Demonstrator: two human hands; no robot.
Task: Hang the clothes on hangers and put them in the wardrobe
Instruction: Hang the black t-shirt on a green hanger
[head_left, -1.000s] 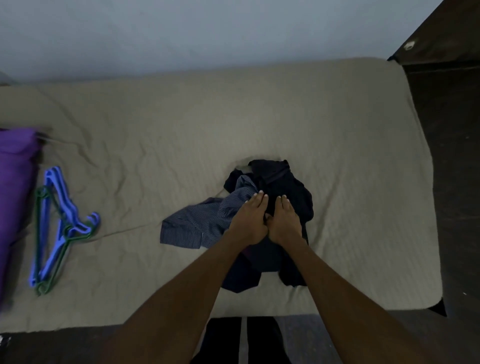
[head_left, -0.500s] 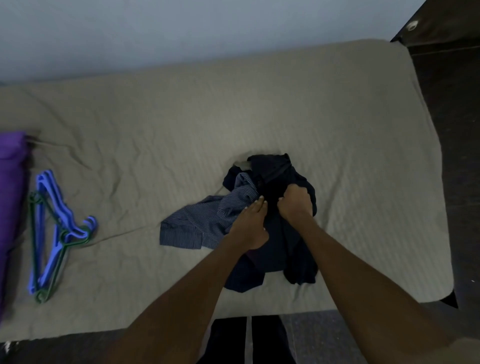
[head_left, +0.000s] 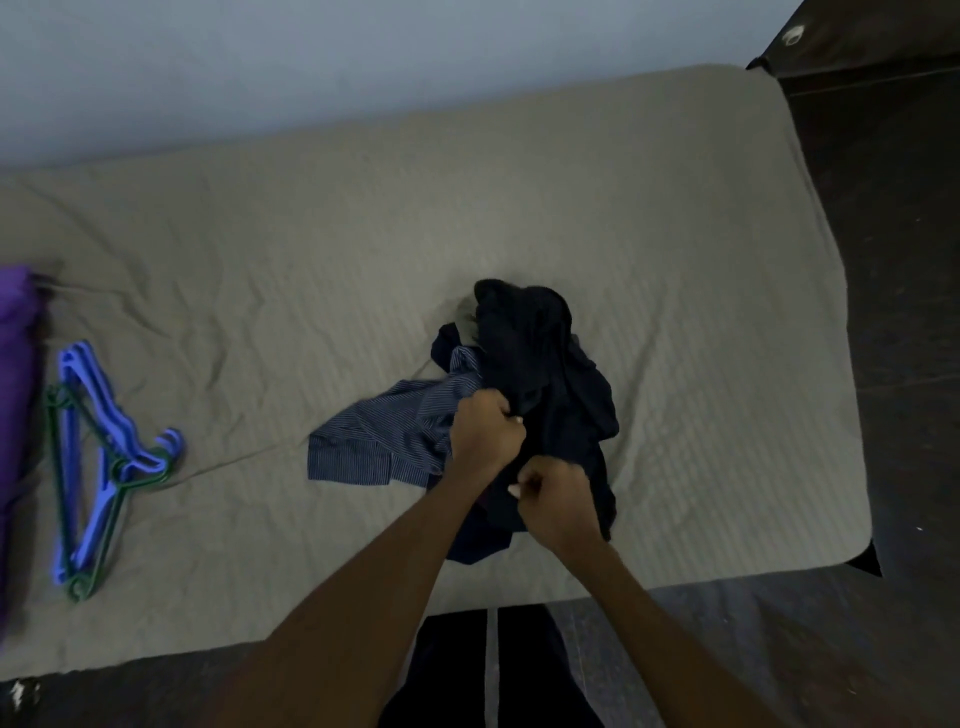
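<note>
The bed (head_left: 675, 260) holds a pile of clothes (head_left: 545, 374) in the middle. Your left hand (head_left: 485, 431) and right hand (head_left: 556, 501) both grab the dark cloth. It looks soft, light and floppy; hold it by the shoulders.

No readable text, label, brand, number or sign anywhere. Only thin pale stripes on the striped shirt (head_left: 395, 441) near the middle, no print on the dark garment (head_left: 540, 364) toward 1 o'clock of it, nothing legible on the hangers (head_left: 98, 457) at 9 o'clock, and just a small blurred pale mark on the dark furniture (head_left: 793, 35) at 1 o'clock.
</note>
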